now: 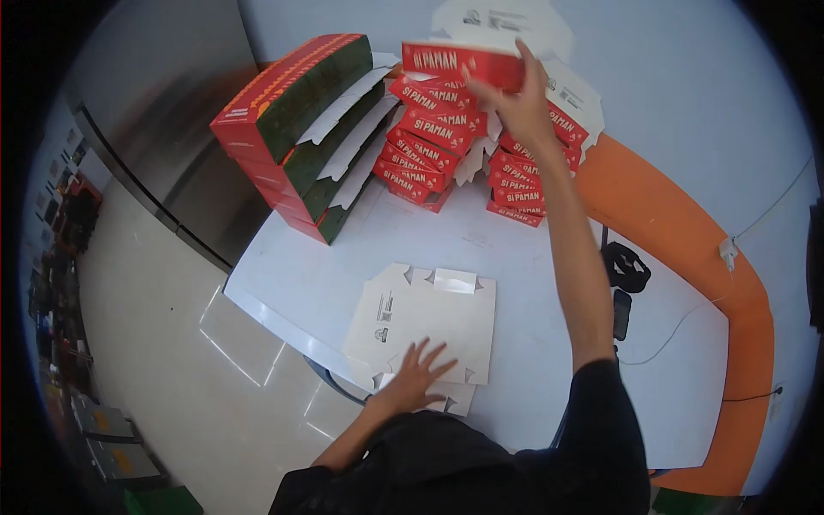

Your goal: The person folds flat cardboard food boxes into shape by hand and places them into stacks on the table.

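Note:
My right hand (522, 101) reaches to the back of the table and grips a red box (446, 62) marked "SI PAMAN" at its right end. This box sits at the top of the left stack of red boxes (421, 159); whether it rests there or is held just above, I cannot tell. Close to my body, my left hand (415, 378) lies with fingers spread on a flat, unfolded cardboard box blank (429, 322), its pale side up. Another blank shows partly beneath its near edge.
A second stack of red boxes (519, 190) stands to the right. Larger red and green cartons (296, 142) are piled at the left, with white flaps sticking out. A phone (621, 314), a black strap-like item (626, 267) and a cable lie at the right of the white table (669, 378).

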The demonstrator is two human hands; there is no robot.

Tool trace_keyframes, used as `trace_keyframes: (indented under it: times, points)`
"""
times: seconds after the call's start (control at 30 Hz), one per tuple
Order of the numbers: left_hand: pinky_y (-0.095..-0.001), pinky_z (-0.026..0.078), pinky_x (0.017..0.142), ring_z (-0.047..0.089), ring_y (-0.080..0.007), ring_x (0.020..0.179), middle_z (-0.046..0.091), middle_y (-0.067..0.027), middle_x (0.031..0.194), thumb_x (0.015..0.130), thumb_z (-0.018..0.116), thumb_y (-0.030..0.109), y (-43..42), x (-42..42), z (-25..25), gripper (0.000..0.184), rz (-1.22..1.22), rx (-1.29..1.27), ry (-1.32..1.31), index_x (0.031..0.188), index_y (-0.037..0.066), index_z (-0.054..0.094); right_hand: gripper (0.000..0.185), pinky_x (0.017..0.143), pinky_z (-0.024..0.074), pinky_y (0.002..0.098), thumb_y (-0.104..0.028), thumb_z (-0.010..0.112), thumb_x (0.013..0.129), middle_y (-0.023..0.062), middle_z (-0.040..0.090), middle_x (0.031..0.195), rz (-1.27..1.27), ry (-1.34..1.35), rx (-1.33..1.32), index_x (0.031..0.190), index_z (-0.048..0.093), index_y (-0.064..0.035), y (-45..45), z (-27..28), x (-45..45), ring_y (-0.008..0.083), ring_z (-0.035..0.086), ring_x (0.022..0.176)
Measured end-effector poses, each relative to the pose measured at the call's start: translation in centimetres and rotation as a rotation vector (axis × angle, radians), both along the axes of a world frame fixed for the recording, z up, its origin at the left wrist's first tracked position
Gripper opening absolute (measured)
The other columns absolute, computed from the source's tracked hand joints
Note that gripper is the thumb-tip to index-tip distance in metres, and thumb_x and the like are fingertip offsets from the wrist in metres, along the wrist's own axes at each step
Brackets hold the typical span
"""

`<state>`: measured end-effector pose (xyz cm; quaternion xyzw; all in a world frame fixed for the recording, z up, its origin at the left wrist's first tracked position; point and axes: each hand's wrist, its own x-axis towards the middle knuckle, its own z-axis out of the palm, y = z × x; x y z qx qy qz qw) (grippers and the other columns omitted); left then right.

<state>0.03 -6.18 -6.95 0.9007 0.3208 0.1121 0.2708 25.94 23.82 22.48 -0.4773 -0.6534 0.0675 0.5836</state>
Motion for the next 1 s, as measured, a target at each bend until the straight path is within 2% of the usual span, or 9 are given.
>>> trace_keyframes:
  times: [0.17,0.3,0.47,0.53,0.63,0.77,0.87,0.97,1.0]
  points:
    - [-0.0659,0.008,0.126,0.011,-0.0495,0.155,0.018,-0.0149,0.170,0.082,0.082,0.047,-2.8,1.9,-6.9,0.094,-0.157,-0.088,0.209,0.161,0.024,0.037,0.123,0.110,0.0509,0.0454,-0.054,0.088,0.077,0.0286,0.019,0.157,-0.121,0.055,0.004,0.162,0.016,-0.0041,6.6,2.5,1.3,0.0480,0.037,0.143]
    - [-0.0561,0.032,0.118,0.039,-0.0394,0.143,0.046,-0.0122,0.153,0.088,0.077,0.042,-2.2,2.3,-10.7,0.072,-0.185,0.012,0.096,0.151,0.018,0.052,0.111,0.114,0.0452,0.0485,-0.039,0.088,0.084,0.0241,0.018,0.160,0.090,0.130,0.046,0.161,0.017,-0.0004,-1.2,-2.9,0.0,0.0427,0.033,0.147]
    - [-0.0499,0.042,0.109,0.050,-0.0326,0.132,0.058,-0.0101,0.140,0.090,0.075,0.030,0.2,1.9,-6.5,0.052,-0.251,0.050,0.048,0.137,0.012,0.063,0.102,0.110,0.0470,0.0474,-0.016,0.086,0.086,0.0205,0.031,0.160,0.083,0.058,-0.144,0.163,0.020,-0.0079,-11.3,-15.1,3.4,0.0359,0.042,0.142]
    - [-0.0486,0.044,0.107,0.051,-0.0310,0.130,0.060,-0.0101,0.136,0.088,0.077,0.030,0.4,2.1,-9.6,0.050,-0.218,0.093,0.049,0.132,0.010,0.065,0.099,0.106,0.0497,0.0449,-0.011,0.085,0.086,0.0197,0.038,0.158,0.152,0.328,-0.430,0.163,0.022,-0.0099,-16.8,-19.9,4.2,0.0328,0.051,0.135]
    - [-0.0473,0.048,0.101,0.055,-0.0317,0.125,0.062,-0.0108,0.131,0.087,0.079,0.029,2.4,2.1,-8.0,0.052,-0.245,-0.184,0.196,0.132,0.009,0.064,0.093,0.101,0.0518,0.0426,-0.018,0.082,0.090,0.0182,0.048,0.151,0.214,0.335,-0.806,0.162,0.024,-0.0101,-25.5,-26.7,5.3,0.0306,0.057,0.128]
    - [-0.0447,0.053,0.091,0.062,-0.0317,0.112,0.066,-0.0099,0.120,0.086,0.076,0.017,2.3,1.5,-4.4,0.040,-0.203,0.222,0.042,0.124,0.008,0.069,0.081,0.101,0.0516,0.0412,-0.024,0.078,0.094,0.0168,0.055,0.147,0.256,0.233,-1.135,0.159,0.033,-0.0108,-35.3,-29.8,3.8,0.0305,0.059,0.127]
    - [-0.0452,0.052,0.091,0.062,-0.0316,0.112,0.066,-0.0094,0.120,0.085,0.076,0.015,2.6,1.6,-6.8,0.040,-0.184,0.060,0.113,0.124,0.009,0.069,0.071,0.101,0.0520,0.0404,-0.023,0.078,0.094,0.0154,0.060,0.143,0.221,0.229,-1.143,0.154,0.044,-0.0084,-39.6,-31.6,2.6,0.0291,0.062,0.124]
    - [-0.0426,0.055,0.085,0.066,-0.0322,0.103,0.070,-0.0106,0.105,0.086,0.072,0.009,3.3,1.4,-6.7,0.027,-0.180,0.057,0.036,0.113,0.007,0.074,0.061,0.099,0.0528,0.0404,-0.021,0.077,0.095,0.0146,0.063,0.139,0.134,0.327,-1.041,0.147,0.051,-0.0057,-41.6,-33.5,2.0,0.0279,0.064,0.121]
    - [-0.0413,0.056,0.083,0.067,-0.0317,0.098,0.070,-0.0110,0.101,0.086,0.072,0.009,2.9,1.3,-6.5,0.022,-0.137,0.040,-0.003,0.108,0.006,0.075,0.054,0.100,0.0538,0.0379,-0.011,0.076,0.094,0.0119,0.063,0.139,0.098,0.332,-1.039,0.143,0.055,-0.0053,-41.8,-33.5,1.8,0.0267,0.065,0.120]
